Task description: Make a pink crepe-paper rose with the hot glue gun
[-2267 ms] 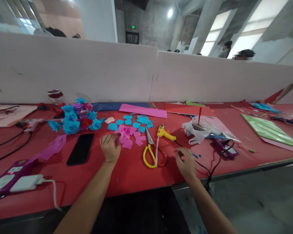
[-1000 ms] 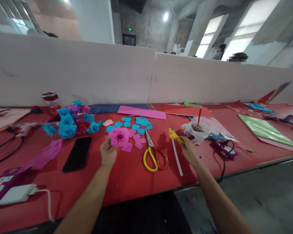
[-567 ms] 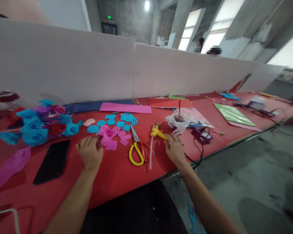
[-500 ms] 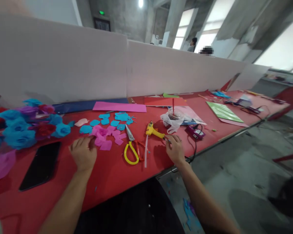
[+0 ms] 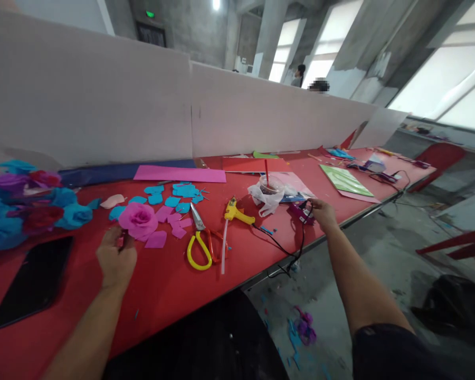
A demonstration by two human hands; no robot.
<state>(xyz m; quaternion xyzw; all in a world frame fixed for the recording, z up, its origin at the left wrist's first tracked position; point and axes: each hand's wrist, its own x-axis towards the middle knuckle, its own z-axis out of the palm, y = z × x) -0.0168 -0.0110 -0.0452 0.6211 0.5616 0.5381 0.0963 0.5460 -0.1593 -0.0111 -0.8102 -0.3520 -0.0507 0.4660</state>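
Observation:
My left hand [image 5: 116, 259] is closed around the base of a pink paper rose [image 5: 138, 220], tilted so its petals face me. Loose pink paper petals [image 5: 157, 239] lie beside the flower, with blue petals [image 5: 185, 190] behind. My right hand [image 5: 323, 215] is at the purple power strip [image 5: 299, 213], its fingers closed at the black plug [image 5: 306, 205]. A yellow glue gun [image 5: 237, 213] rests on the table between my hands, a clear glue stick [image 5: 224, 248] sticking out of its back. Scissors [image 5: 200, 248] with one yellow and one red handle lie left of it.
Blue, purple and red paper flowers [image 5: 75, 216] crowd the left, behind a black phone [image 5: 34, 279]. A lidded cup with a red straw [image 5: 266, 174] stands in a white plastic bag [image 5: 267, 199]. A black cord [image 5: 277, 244] loops over the table's front edge.
My right hand has moved right from the glue gun's cord end to the power strip. My left hand has lifted and turned the pink rose toward me. The view has shifted right.

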